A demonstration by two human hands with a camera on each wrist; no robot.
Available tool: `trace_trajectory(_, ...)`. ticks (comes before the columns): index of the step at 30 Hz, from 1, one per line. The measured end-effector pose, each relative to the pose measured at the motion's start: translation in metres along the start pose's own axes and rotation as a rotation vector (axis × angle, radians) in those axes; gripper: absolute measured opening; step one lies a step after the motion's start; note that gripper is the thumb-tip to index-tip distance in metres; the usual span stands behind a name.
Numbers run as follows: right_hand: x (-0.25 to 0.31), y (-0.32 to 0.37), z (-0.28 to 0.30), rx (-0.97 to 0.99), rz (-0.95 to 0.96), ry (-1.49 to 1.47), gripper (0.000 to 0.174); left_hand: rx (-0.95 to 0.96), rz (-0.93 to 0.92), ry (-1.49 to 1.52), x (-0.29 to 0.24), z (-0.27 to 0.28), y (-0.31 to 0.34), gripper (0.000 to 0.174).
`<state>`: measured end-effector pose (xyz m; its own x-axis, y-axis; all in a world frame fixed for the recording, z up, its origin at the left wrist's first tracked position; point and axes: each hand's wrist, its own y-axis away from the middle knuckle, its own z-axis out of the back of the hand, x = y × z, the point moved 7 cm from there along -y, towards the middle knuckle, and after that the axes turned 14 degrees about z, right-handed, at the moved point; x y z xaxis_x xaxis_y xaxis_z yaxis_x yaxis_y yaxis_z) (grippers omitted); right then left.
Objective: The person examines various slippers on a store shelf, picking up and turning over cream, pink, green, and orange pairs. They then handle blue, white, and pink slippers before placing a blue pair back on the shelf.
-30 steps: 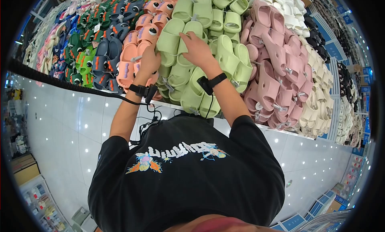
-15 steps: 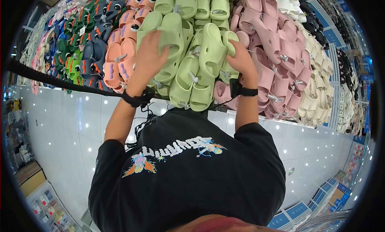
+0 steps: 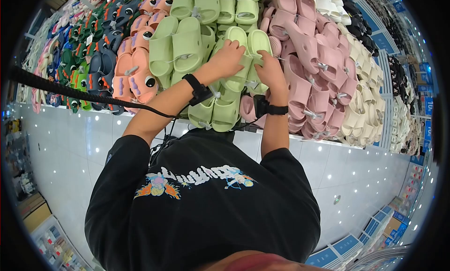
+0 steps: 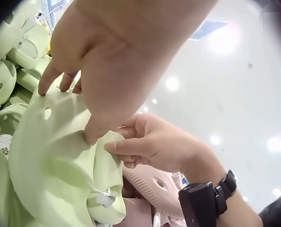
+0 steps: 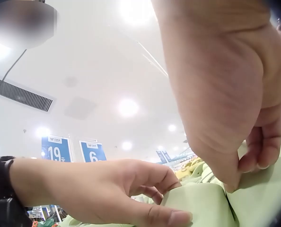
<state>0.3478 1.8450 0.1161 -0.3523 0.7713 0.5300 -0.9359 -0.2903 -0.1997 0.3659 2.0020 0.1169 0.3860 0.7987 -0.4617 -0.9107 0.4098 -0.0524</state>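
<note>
**Pair of pale green slides (image 3: 237, 35).** Two moulded foam sandals, smooth and matt with rounded ends, stand side by side and touching, roughly upright against the far display wall within a block of like-coloured pairs. In the left wrist view, one slide's upper has a small round vent hole near its edge, and a pale plastic tie (image 4: 102, 198) sits at the lower part where the two meet. The left grip (image 3: 228, 57) pinches the rim of the left slide. The right grip (image 3: 271, 70) clasps the edge of the right one.
</note>
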Motion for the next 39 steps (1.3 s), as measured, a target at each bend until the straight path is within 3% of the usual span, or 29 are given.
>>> trace_trajectory(7,0.029,-0.039,0.017,-0.11,0.073,0.018,0.045,-0.197,-0.051,0.181,0.031,0.054,-0.016,0.031)
trace_trajectory(11,0.018,-0.084,0.007,-0.154,0.115,0.049,0.044,-0.116,0.041,0.195,0.066,0.055,-0.047,0.03)
trace_trajectory(15,-0.008,-0.111,-0.02,-0.046,0.055,-0.043,0.049,-0.044,0.044,0.199,0.074,0.058,-0.061,0.03)
trace_trajectory(18,-0.019,-0.109,-0.026,0.014,-0.058,-0.175,0.049,-0.053,0.017,0.195,0.076,0.054,-0.066,0.03)
trace_trajectory(23,-0.018,-0.103,-0.027,-0.017,-0.04,-0.298,0.046,-0.081,0.041,0.195,0.079,0.045,-0.069,0.035)
trace_trajectory(26,-0.018,-0.094,-0.025,-0.099,-0.006,-0.333,0.048,-0.141,0.034,0.174,0.072,0.048,-0.066,0.04)
trace_trajectory(28,-0.009,-0.078,-0.012,-0.254,0.179,-0.198,0.048,-0.191,0.044,0.163,0.068,0.049,-0.053,0.043)
trace_trajectory(30,0.015,-0.047,0.007,-0.338,0.159,-0.215,0.048,-0.361,-0.042,0.141,0.051,0.067,-0.017,0.047)
trace_trajectory(31,0.026,-0.028,0.019,-0.43,0.145,-0.228,0.048,-0.246,-0.013,0.147,0.04,0.074,0.003,0.047)
trace_trajectory(33,0.038,0.008,0.008,-0.286,0.111,-0.287,0.048,0.002,-0.033,0.162,0.031,0.065,0.048,0.047)
trace_trajectory(34,0.051,0.029,-0.004,-0.172,0.125,-0.345,0.048,0.131,-0.084,0.172,0.03,0.054,0.068,0.047)
trace_trajectory(36,0.077,0.066,-0.033,0.104,0.127,-0.383,0.05,0.468,0.097,-0.02,0.031,0.028,0.104,0.053)
trace_trajectory(37,0.086,0.082,-0.048,0.269,0.113,-0.364,0.052,0.474,0.1,-0.013,0.035,0.02,0.112,0.053)
trace_trajectory(39,0.082,0.106,-0.079,0.27,0.168,-0.296,0.051,0.641,0.139,-0.038,0.055,-0.018,0.135,0.056)
